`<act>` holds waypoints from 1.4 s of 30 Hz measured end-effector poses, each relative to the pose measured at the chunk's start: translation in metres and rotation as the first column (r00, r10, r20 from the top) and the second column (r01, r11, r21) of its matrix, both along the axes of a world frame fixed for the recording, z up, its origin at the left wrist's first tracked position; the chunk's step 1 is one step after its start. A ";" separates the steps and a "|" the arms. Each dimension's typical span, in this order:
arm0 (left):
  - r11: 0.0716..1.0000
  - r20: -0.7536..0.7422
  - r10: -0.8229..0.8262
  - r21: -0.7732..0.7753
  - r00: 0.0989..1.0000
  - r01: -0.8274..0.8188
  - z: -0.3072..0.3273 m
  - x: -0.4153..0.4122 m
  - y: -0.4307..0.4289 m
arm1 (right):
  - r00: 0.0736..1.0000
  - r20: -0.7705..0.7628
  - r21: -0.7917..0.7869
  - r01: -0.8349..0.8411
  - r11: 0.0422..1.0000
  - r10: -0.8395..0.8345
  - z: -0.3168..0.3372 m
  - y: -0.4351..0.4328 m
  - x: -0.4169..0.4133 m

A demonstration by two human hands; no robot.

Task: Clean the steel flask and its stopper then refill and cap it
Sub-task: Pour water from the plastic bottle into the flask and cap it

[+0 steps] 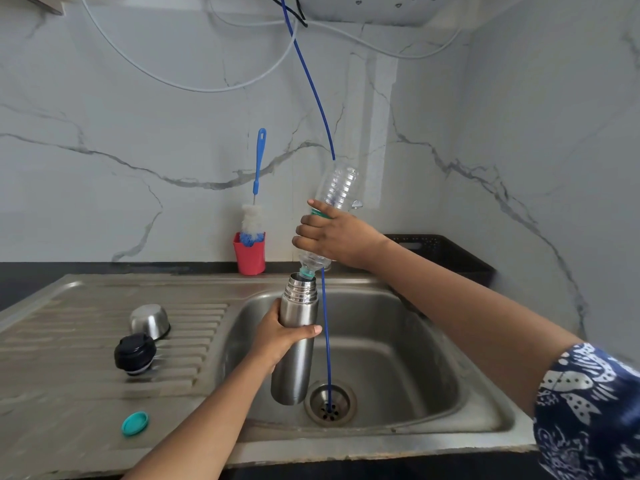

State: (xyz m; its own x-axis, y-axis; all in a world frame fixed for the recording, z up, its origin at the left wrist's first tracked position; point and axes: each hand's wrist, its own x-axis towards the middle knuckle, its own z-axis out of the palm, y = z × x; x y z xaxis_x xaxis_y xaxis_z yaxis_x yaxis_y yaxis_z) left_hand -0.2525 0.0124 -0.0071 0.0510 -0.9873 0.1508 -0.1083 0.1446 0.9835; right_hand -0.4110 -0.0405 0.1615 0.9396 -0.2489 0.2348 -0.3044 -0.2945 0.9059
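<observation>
Both hands are busy: my left hand [277, 336] grips the steel flask [296, 344] upright over the sink [433, 341] to catch spills; my right hand [332, 239] clasps the upended plastic bottle [337, 188], neck at the flask's mouth, refilling it.

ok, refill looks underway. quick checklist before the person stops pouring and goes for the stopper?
1. Clear plastic bottle mouth sits over the steel flask opening: ok.
2. Left hand wraps the flask body, held over the steel sink basin: ok.
3. Right hand grips the upturned bottle: ok.
4. Fill level inside the flask: cannot tell.
5. Black stopper free on the drainboard, within sight: ok.
6. Steel cup lid upside down beside the stopper: ok.
</observation>
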 end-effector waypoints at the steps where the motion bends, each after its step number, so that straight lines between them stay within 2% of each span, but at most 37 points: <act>1: 1.000 -0.001 0.001 0.000 1.000 -0.001 0.000 0.000 0.000 | 1.000 0.014 -0.008 -0.018 1.000 0.018 0.000 0.001 -0.001; 11: 1.000 -0.014 -0.010 -0.001 1.000 0.010 0.001 -0.001 0.002 | 0.988 0.072 -0.031 -0.138 0.990 0.140 -0.005 0.004 -0.003; 14: 1.000 -0.009 -0.002 -0.005 1.000 0.002 0.002 -0.001 0.003 | 0.986 0.031 -0.018 -0.166 0.986 0.166 -0.009 0.001 -0.001; 18: 1.000 -0.004 0.003 -0.013 1.000 -0.003 0.003 -0.002 0.004 | 0.984 0.062 -0.022 -0.165 0.986 0.166 -0.010 0.001 0.001; 21: 1.000 -0.005 0.004 -0.009 1.000 -0.004 0.003 -0.002 0.004 | 0.982 0.006 -0.029 -0.190 0.981 0.190 -0.015 0.000 0.003; 24: 1.000 -0.003 0.006 -0.006 1.000 -0.006 0.003 -0.001 0.004 | 0.978 0.057 -0.026 -0.201 0.979 0.202 -0.015 -0.002 0.004; 33: 1.000 -0.009 0.008 0.001 1.000 -0.008 0.004 -0.001 0.004 | 0.979 0.073 0.025 -0.190 0.981 0.188 -0.014 0.000 0.000; 36: 1.000 -0.007 0.017 -0.005 1.000 -0.017 0.004 -0.001 0.004 | 0.981 0.103 0.029 -0.170 0.985 0.166 -0.014 -0.002 -0.002; 38: 1.000 -0.015 0.022 -0.006 1.000 -0.022 0.005 -0.002 0.005 | 0.983 0.149 0.089 -0.117 0.989 0.103 -0.015 -0.002 -0.004; 40: 1.000 -0.021 0.028 -0.009 0.999 -0.028 0.006 -0.002 0.005 | 0.973 0.221 0.228 0.009 0.974 -0.060 -0.014 0.001 -0.006; 42: 0.999 -0.030 0.034 -0.017 0.999 -0.034 0.007 -0.001 0.005 | 0.925 0.284 0.409 0.123 0.904 -0.254 -0.015 0.003 -0.007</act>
